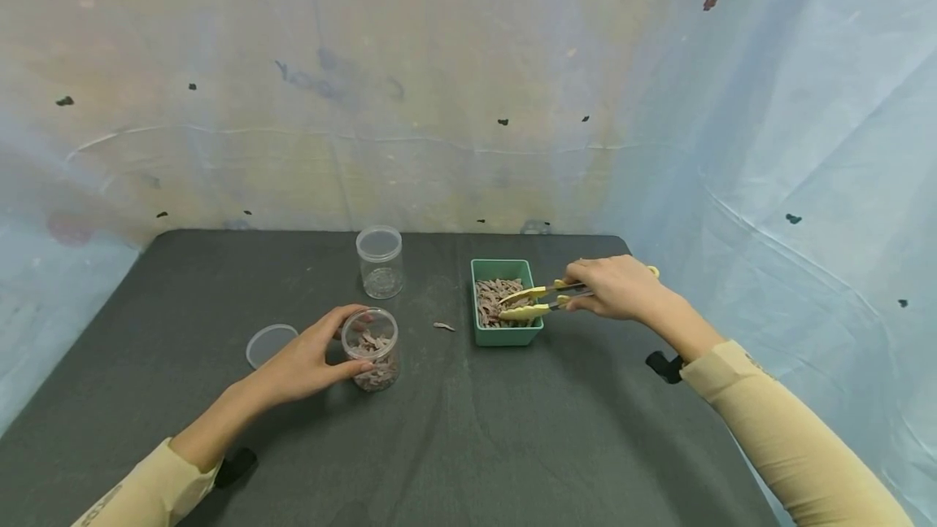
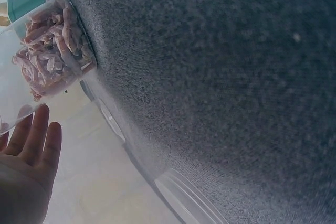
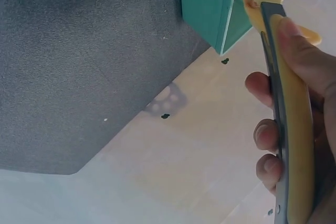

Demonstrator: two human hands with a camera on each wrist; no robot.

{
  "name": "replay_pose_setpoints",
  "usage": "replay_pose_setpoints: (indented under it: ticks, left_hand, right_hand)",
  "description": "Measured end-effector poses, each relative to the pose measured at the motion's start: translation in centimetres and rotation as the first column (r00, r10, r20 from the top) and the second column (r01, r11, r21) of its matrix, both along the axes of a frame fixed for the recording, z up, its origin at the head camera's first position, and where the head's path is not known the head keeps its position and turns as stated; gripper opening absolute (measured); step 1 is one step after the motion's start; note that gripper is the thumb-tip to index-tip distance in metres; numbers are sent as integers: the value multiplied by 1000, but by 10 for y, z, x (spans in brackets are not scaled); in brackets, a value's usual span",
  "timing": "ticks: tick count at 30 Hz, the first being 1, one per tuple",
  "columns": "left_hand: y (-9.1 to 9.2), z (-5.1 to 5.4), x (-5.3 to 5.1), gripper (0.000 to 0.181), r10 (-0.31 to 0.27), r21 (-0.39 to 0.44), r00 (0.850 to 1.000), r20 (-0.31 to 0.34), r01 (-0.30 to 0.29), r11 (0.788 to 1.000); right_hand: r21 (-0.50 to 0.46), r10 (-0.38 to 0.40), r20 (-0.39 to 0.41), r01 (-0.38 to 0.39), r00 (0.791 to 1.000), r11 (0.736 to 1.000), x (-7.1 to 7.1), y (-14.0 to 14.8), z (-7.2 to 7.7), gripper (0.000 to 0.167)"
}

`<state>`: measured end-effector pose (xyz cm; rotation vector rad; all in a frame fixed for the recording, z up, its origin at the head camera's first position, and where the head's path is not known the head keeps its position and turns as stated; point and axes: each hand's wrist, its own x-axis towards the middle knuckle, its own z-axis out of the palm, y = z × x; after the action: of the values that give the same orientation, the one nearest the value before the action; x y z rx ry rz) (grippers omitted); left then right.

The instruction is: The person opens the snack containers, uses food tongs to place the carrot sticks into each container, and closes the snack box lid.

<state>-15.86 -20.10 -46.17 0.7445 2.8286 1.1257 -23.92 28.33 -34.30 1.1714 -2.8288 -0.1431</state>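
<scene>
My left hand (image 1: 307, 360) holds a clear round jar (image 1: 378, 368) from its left side, thumb in front and fingers behind; brownish strips fill its lower part. In the left wrist view the fingers of the left hand (image 2: 31, 156) lie along the jar's wall, with the strips (image 2: 52, 51) inside. My right hand (image 1: 618, 287) grips yellow-tipped tongs (image 1: 538, 310), whose parted tips reach into a green rectangular container (image 1: 505, 337) of similar strips. In the right wrist view the right hand (image 3: 302, 108) wraps the tongs' handle (image 3: 296, 145) beside the green container (image 3: 207, 9).
A second clear jar (image 1: 381, 267) stands behind the held one. A clear lid (image 1: 271, 346) lies on the dark table (image 1: 512, 446) left of it. One loose strip (image 1: 443, 326) lies between the held jar and the green container. A patterned sheet (image 1: 410, 88) hangs behind.
</scene>
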Motion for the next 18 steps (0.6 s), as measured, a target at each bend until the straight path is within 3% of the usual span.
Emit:
replay_pose_setpoints:
  ticks: [12,18]
  left_hand:
    - [0,-2,-1,83,-2,3,1000,-1,2,1000]
    - [0,-2,-1,82,-5,4,1000,-6,5,1000]
  right_hand:
    - [-108,-91,56,96,994,989,6,12,-3,33]
    - [-173,-149,65,159,987,972,9,19,-7,35]
